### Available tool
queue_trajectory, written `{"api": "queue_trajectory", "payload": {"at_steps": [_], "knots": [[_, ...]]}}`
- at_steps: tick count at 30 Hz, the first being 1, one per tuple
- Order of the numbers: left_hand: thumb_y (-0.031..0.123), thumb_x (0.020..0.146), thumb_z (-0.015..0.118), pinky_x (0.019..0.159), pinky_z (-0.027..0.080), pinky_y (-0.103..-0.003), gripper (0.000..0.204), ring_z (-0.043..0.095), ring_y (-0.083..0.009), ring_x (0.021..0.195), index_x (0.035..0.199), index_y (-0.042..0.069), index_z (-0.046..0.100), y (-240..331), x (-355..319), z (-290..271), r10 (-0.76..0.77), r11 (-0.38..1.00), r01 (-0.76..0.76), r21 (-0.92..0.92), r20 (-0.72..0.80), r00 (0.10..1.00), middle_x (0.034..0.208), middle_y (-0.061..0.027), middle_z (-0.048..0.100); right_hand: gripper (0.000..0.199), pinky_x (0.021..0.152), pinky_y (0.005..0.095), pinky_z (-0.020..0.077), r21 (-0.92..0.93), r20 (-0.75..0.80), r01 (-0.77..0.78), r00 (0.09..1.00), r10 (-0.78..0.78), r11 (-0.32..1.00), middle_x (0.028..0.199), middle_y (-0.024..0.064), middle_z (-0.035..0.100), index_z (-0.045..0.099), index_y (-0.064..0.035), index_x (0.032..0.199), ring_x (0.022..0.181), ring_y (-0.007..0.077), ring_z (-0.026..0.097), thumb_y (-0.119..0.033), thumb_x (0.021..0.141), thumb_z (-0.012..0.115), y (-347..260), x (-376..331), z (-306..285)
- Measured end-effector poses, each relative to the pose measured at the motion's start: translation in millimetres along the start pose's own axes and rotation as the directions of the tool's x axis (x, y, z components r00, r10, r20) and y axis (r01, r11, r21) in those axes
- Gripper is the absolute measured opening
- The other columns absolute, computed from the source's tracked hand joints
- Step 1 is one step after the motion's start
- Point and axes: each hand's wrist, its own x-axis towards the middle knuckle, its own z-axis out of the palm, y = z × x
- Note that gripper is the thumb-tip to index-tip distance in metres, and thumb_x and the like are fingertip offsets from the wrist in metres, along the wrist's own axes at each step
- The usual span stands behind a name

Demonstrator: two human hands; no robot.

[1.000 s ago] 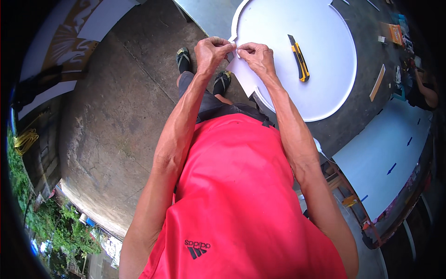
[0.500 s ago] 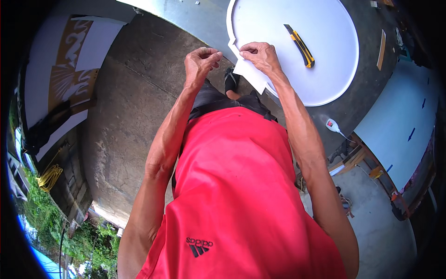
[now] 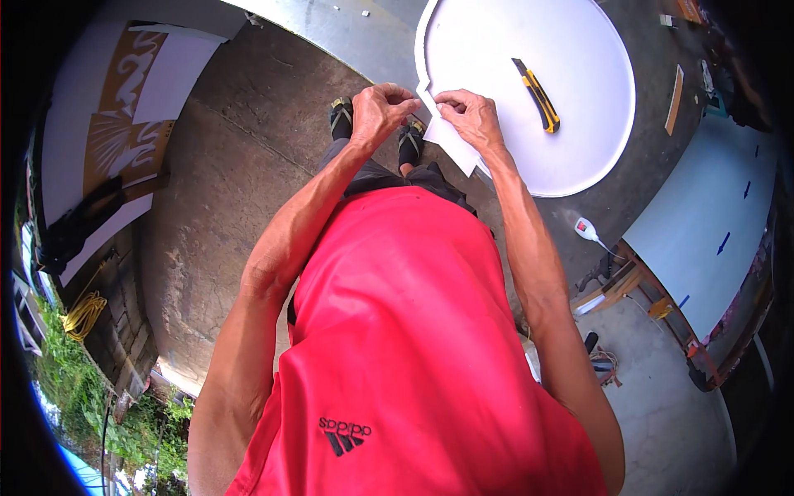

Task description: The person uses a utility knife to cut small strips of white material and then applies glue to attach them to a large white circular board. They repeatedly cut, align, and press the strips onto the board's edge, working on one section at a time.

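Observation:
A large round white panel [image 3: 571,74] with a raised rim lies on the grey table. At its near left edge, a white strip [image 3: 428,97] stands out from the rim, and a flat white piece [image 3: 451,146] hangs toward me. My right hand [image 3: 471,120] rests over this edge, thumb and forefinger pinched on the strip. Just left of it, my left hand [image 3: 379,114] is closed in a pinch close to the strip's end; what is between its fingertips is too small to make out. A yellow and black utility knife [image 3: 538,95] lies on the panel, blade extended.
The grey table [image 3: 364,41] reaches away beyond my hands. At right are a white corded tool [image 3: 585,229], a thin wooden stick [image 3: 675,99] and a pale blue sheet [image 3: 703,215]. Decorated brown and white panels [image 3: 128,107] stand at left, above a coiled yellow rope [image 3: 83,316].
My left hand has moved right, closer to the right hand and the strip. The view has shifted slightly, and both my feet now show. The right hand keeps its pinch.

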Motion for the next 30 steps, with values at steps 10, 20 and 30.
{"api": "queue_trajectory", "payload": {"at_steps": [10, 20, 30], "knots": [[0.015, 0.081, 0.080, 0.061, 0.057, -0.026, 0.024, 0.070, -0.0130, 0.063, 0.094, -0.004, 0.077, -1, -8, 11, -0.027, 0.998, 0.026, -0.051, -0.036, 0.999, 0.079, -0.0120, 0.076, 0.028, 0.068, 0.0345, 0.0563, -0.100, -0.057, 0.144, 0.987, -0.150, 0.984, 0.085, 0.0121, 0.070, 0.075, -0.0037, 0.102, 0.072, 0.0215, 0.069, -0.015, 0.077, 0.082, -2, -2, 7], [0.013, 0.082, 0.080, 0.062, 0.058, -0.026, 0.024, 0.071, -0.0133, 0.066, 0.097, -0.006, 0.076, 0, -18, 20, -0.030, 0.992, 0.023, -0.122, -0.055, 0.998, 0.080, -0.0117, 0.076, 0.014, 0.063, 0.0382, 0.0547, -0.136, -0.136, 0.217, 0.962, -0.236, 0.967, 0.081, 0.0137, 0.068, 0.071, -0.0002, 0.091, 0.068, 0.0268, 0.068, -0.007, 0.079, 0.074, 4, -4, 17], [0.023, 0.086, 0.079, 0.056, 0.051, -0.025, 0.027, 0.070, -0.0115, 0.067, 0.099, -0.001, 0.076, -6, -17, 23, -0.037, 0.987, 0.034, -0.158, -0.016, 0.999, 0.081, -0.0081, 0.075, 0.013, 0.062, 0.0405, 0.0537, -0.162, -0.199, 0.278, 0.931, -0.307, 0.947, 0.082, 0.0131, 0.067, 0.070, -0.0016, 0.091, 0.069, 0.0292, 0.068, -0.006, 0.080, 0.073, 5, -9, 21]]}}
